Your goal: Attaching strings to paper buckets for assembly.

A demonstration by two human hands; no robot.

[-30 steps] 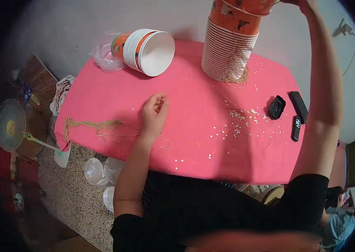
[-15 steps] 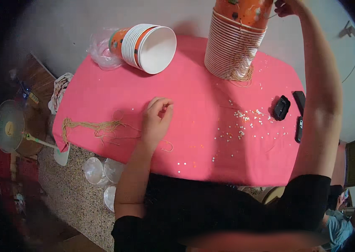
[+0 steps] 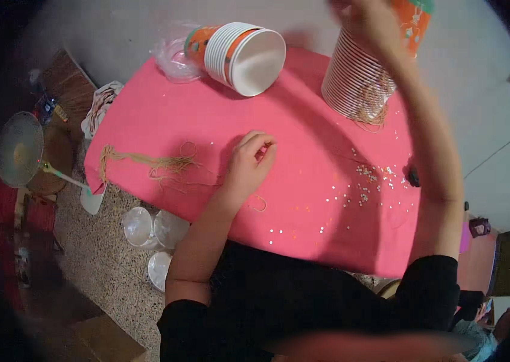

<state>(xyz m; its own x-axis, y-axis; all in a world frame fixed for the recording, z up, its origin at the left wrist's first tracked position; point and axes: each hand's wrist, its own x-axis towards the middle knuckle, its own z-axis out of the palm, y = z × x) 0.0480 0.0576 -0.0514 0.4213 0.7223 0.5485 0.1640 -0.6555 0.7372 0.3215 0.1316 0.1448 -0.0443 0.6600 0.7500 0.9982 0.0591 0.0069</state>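
Observation:
My left hand rests on the pink tablecloth with its fingers curled in. Whatever is between them, if anything, is hidden. Beside its wrist, a loose strand lies curled, and a bundle of tan strings spreads to its left. At the upper right stands a tall stack of paper buckets with white rims, an orange patterned bucket at its top. Tan strings hang down its side. My right hand is across the stack's upper part, smeared by motion and partly cut off, so its fingers are unclear.
A shorter stack of buckets lies on its side beside a clear plastic bag. Small white and orange bits are scattered at the right. A fan and clear bagged containers are off the table's left side.
My right hand has swung left from beside the top bucket to across the stack. Its forearm now covers part of the black objects at the right. The whole view has shifted; my left hand keeps its pose.

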